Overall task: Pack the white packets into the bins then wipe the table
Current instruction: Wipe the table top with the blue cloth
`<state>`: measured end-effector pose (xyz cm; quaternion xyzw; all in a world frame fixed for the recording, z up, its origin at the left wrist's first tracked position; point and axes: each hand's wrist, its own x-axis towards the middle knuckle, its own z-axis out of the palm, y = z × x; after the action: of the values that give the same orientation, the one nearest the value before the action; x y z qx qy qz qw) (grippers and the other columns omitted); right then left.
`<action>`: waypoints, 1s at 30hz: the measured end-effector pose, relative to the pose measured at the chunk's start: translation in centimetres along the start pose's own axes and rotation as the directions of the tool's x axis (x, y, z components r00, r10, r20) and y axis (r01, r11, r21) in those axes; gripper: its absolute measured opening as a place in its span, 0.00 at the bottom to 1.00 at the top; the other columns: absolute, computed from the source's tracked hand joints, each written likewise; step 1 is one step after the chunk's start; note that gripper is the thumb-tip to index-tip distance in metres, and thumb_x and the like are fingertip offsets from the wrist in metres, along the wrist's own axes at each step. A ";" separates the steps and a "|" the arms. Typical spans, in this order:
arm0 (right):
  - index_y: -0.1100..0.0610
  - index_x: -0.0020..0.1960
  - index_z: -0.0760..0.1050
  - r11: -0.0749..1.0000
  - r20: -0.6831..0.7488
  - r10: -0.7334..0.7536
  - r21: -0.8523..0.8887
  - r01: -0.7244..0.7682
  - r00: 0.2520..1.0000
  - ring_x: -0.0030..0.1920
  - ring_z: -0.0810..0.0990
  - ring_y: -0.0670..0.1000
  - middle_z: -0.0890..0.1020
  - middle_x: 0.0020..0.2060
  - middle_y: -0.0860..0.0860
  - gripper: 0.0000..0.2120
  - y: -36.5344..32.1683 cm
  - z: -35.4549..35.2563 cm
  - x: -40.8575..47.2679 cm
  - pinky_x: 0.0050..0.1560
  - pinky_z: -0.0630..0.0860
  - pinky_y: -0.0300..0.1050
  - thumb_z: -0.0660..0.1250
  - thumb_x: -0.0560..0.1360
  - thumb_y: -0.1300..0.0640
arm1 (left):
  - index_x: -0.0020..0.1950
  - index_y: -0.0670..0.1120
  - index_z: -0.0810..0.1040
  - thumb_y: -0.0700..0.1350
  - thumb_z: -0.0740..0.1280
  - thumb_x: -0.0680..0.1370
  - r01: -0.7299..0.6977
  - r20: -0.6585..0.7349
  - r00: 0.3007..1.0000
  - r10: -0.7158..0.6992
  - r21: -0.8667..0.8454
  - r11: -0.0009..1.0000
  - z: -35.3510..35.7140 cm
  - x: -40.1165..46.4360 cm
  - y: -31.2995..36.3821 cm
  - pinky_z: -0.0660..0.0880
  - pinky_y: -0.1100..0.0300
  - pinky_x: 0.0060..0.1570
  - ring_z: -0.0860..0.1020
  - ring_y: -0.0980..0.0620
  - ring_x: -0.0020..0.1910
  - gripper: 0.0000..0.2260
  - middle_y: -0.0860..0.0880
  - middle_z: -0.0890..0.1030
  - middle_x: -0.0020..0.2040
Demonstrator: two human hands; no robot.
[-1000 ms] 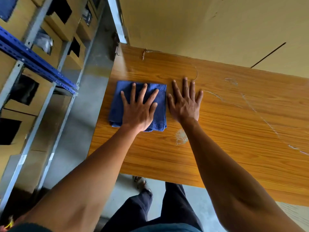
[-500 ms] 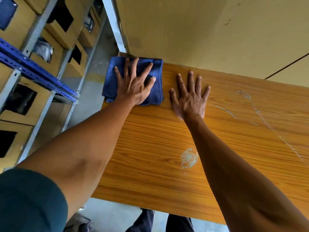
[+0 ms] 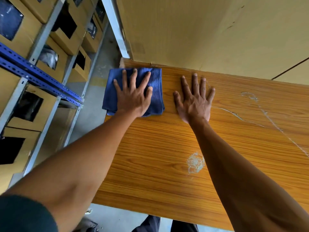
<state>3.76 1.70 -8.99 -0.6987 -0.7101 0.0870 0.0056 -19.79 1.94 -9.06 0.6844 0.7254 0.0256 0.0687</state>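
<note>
Since a second ago the left hand (image 3: pixel 133 97) and the blue cloth (image 3: pixel 133 91) under it sit much farther up the table (image 3: pixel 150 164), now at the far left corner close to the wall (image 3: pixel 192 30), where before they lay nearer the middle of the left side. In the last half second the cloth seems to slip back a little from the very corner, though the head camera shifts too, so this is hard to judge. The right hand (image 3: pixel 194 101) also lies farther forward than a second ago.
</note>
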 end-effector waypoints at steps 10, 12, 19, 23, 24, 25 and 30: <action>0.40 0.85 0.37 1.000 -0.019 0.007 -0.004 -0.007 1.000 0.84 0.37 0.58 0.38 0.85 0.49 0.34 0.1 0.1 -0.1 0.80 0.42 0.71 0.36 0.82 0.29 | 0.85 0.49 0.56 0.67 0.48 0.84 0.015 -0.026 1.000 -0.015 0.012 1.000 0.0 -2.5 0.4 0.46 0.27 0.79 0.47 0.37 0.85 0.34 0.41 0.54 0.86; 0.40 0.85 0.38 1.000 -0.019 0.001 -0.007 -0.002 1.000 0.84 0.38 0.58 0.38 0.85 0.49 0.34 0.0 0.0 -0.1 0.80 0.42 0.71 0.36 0.82 0.29 | 0.85 0.49 0.55 0.67 0.47 0.85 0.039 -0.036 0.999 -0.038 0.029 0.999 0.3 -5.8 0.9 0.47 0.29 0.80 0.47 0.37 0.85 0.34 0.40 0.53 0.86; 0.40 0.85 0.38 1.000 -0.014 0.004 0.001 -0.004 1.000 0.84 0.37 0.57 0.38 0.85 0.49 0.34 -0.1 0.0 0.0 0.80 0.42 0.71 0.35 0.82 0.29 | 0.86 0.45 0.53 0.66 0.47 0.83 0.124 -0.015 0.992 -0.124 0.010 0.992 -0.3 0.3 0.3 0.47 0.31 0.80 0.47 0.37 0.85 0.37 0.40 0.51 0.86; 0.40 0.85 0.37 1.000 -0.017 -0.002 0.006 0.002 1.000 0.84 0.36 0.57 0.38 0.85 0.49 0.34 0.1 0.1 0.1 0.80 0.42 0.71 0.36 0.82 0.29 | 0.87 0.44 0.48 0.67 0.45 0.83 0.143 0.030 0.989 -0.143 0.011 0.990 -0.4 3.7 -0.2 0.44 0.33 0.81 0.43 0.38 0.85 0.39 0.40 0.46 0.87; 0.40 0.85 0.37 1.000 -0.017 -0.007 0.002 0.007 1.000 0.84 0.36 0.58 0.38 0.85 0.49 0.34 0.1 0.1 0.1 0.80 0.42 0.71 0.35 0.82 0.29 | 0.87 0.44 0.48 0.67 0.45 0.83 0.128 0.022 0.991 -0.128 0.018 0.992 -0.3 3.3 -0.2 0.44 0.33 0.81 0.42 0.38 0.85 0.39 0.40 0.46 0.87; 0.40 0.85 0.37 1.000 -0.015 -0.007 0.003 0.007 1.000 0.84 0.36 0.58 0.38 0.85 0.50 0.34 0.1 0.1 0.1 0.80 0.42 0.71 0.35 0.82 0.29 | 0.87 0.45 0.48 0.67 0.45 0.83 0.104 0.014 0.994 -0.104 0.029 0.994 -0.4 2.5 -0.4 0.44 0.33 0.81 0.42 0.38 0.85 0.39 0.40 0.46 0.87; 0.41 0.85 0.37 1.000 -0.026 -0.006 -0.012 0.005 1.000 0.84 0.38 0.59 0.38 0.85 0.50 0.34 0.0 0.1 0.1 0.80 0.42 0.71 0.36 0.83 0.30 | 0.87 0.44 0.51 0.66 0.46 0.84 0.002 -0.049 0.999 0.002 0.089 0.996 -0.1 -4.4 -0.3 0.48 0.35 0.82 0.46 0.38 0.85 0.37 0.40 0.49 0.87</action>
<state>3.76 1.81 -9.08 -0.6978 -0.7124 0.0737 0.0109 -19.89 -2.42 -8.76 0.6860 0.7273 0.0098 0.0202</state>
